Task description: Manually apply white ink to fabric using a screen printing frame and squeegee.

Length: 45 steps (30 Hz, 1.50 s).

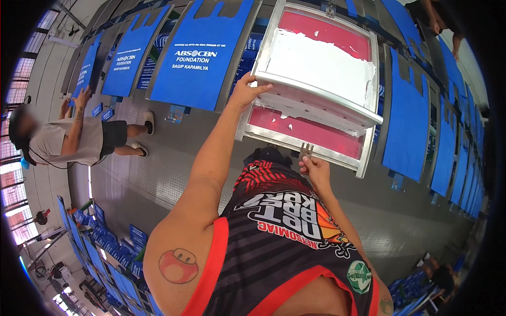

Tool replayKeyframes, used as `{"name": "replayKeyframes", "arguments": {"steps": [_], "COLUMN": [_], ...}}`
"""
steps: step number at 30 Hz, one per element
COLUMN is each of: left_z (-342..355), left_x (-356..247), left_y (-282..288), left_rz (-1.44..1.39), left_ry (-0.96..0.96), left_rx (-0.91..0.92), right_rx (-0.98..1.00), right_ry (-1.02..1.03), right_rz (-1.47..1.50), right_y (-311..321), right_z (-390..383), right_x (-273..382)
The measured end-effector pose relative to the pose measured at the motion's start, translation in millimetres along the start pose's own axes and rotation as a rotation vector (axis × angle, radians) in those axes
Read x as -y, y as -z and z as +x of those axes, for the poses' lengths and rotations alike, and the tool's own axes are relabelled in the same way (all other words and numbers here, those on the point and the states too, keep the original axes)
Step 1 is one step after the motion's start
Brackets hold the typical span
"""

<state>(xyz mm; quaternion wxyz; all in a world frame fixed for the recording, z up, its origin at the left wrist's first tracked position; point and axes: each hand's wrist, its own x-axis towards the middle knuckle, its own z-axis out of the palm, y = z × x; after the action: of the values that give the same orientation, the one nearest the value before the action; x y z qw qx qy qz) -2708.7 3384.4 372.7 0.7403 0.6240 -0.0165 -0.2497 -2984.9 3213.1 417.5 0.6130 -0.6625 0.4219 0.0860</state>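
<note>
A silver-framed printing screen lies in front of me, its red mesh partly covered in thick white ink. Across the frame lies a long metal squeegee, with white smears along its near side. My left hand grips the squeegee's left end at the frame's side, the thumb laid over the bar. At the near edge of the frame, my right hand is closed on a small pronged metal bracket. White specks dot the red mesh on the near side of the squeegee.
Blue printed bag panels on dark boards line both sides of the screen, with another blue panel close to its right. A person in a light shirt stands at the left by the boards. A grey floor runs behind me.
</note>
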Motion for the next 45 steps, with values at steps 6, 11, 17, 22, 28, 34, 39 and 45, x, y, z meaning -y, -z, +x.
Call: {"name": "replayKeyframes", "arguments": {"steps": [6,11,17,22,28,34,39,45], "left_z": [7,6,-10,-28,76,199,24,53], "left_x": [6,5,-68,-20,-33,-104,-61,-20], "left_y": [3,22,-19,-6,-36,-62,-19,-32], "left_rz": [0.020,0.716,1.309,1.307,1.278,1.473,1.350,1.236], "left_ry": [-0.009,-0.379,-0.518,-0.693,-0.872,-0.540,-0.699,-0.859], "left_rx": [0.066,-0.092,0.301,0.180,0.093,0.252,0.278,0.107], "right_rx": [0.121,0.282,-0.638,-0.465,-0.555,-0.363,-0.350,-0.574], "right_ry": [-0.084,0.087,1.186,0.907,0.768,0.620,0.589,0.805], "right_rz": [-0.174,-0.685,-1.316,-1.391,-1.432,-1.567,-1.483,-1.341], "right_y": [13,36,111,127,139,151,139,139], "right_z": [12,-9,47,75,167,256,98,147], "right_x": [3,73,165,99,151,257,132,133]}}
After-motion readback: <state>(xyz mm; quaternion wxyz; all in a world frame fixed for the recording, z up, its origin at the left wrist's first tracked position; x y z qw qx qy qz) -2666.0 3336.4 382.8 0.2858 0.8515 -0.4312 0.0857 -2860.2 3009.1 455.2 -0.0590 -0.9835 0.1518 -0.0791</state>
